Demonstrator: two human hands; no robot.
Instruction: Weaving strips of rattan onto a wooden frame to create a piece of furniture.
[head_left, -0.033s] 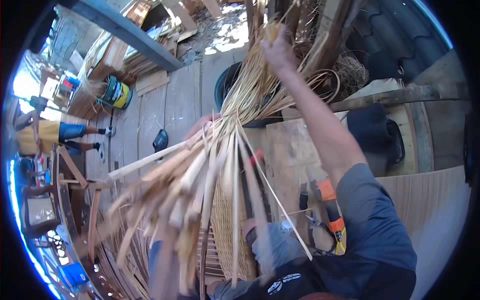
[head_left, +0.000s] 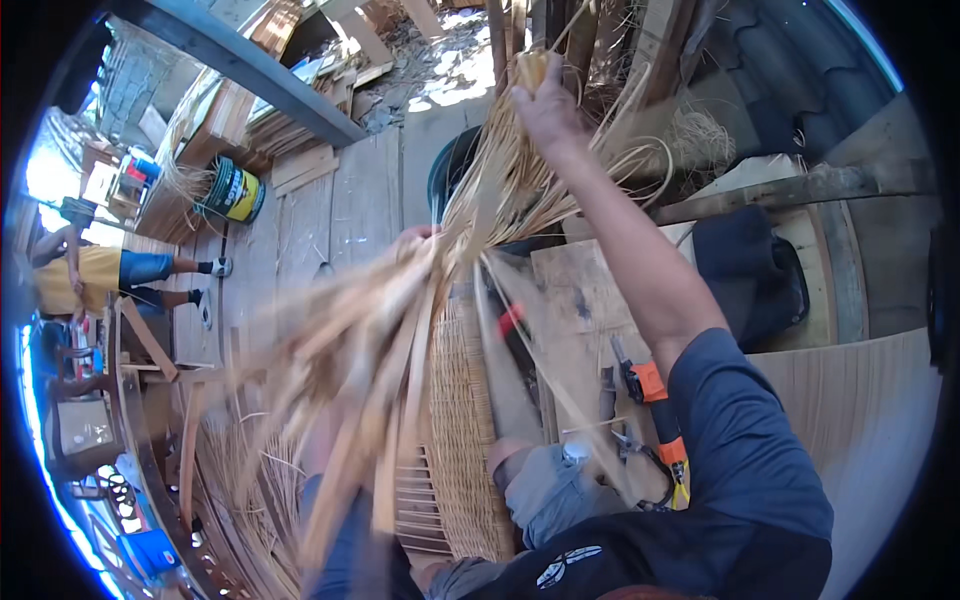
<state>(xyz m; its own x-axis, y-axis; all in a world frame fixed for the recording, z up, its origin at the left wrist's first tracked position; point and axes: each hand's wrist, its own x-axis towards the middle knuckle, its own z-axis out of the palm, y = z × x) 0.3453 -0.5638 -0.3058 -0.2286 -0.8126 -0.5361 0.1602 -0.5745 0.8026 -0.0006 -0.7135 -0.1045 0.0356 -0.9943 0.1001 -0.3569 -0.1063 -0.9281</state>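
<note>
A long bundle of pale rattan strips (head_left: 490,180) slants across the middle of the view. Its lower ends (head_left: 370,350) fan out wide and are smeared by motion. My right hand (head_left: 552,110), arm stretched far forward, closes round the upper end of the bundle, beside a yellowish piece (head_left: 533,66). Only a bit of my left hand (head_left: 412,236) shows behind the strips at the middle of the bundle, where they gather; its fingers are mostly hidden. Below the strips, a woven wicker panel (head_left: 462,420) lies between my legs.
A dark tub (head_left: 447,175) stands behind the bundle. Pliers (head_left: 645,455) and an orange-and-black tool (head_left: 650,385) lie on the wooden board (head_left: 575,290) at right. Another person (head_left: 90,275) is far left, near a bucket (head_left: 235,190). Loose strips (head_left: 240,460) cover the lower left.
The splayed lower ends of the strips have swung and spread differently, now covering the dark object on the floor at left. My right hand has shifted slightly left.
</note>
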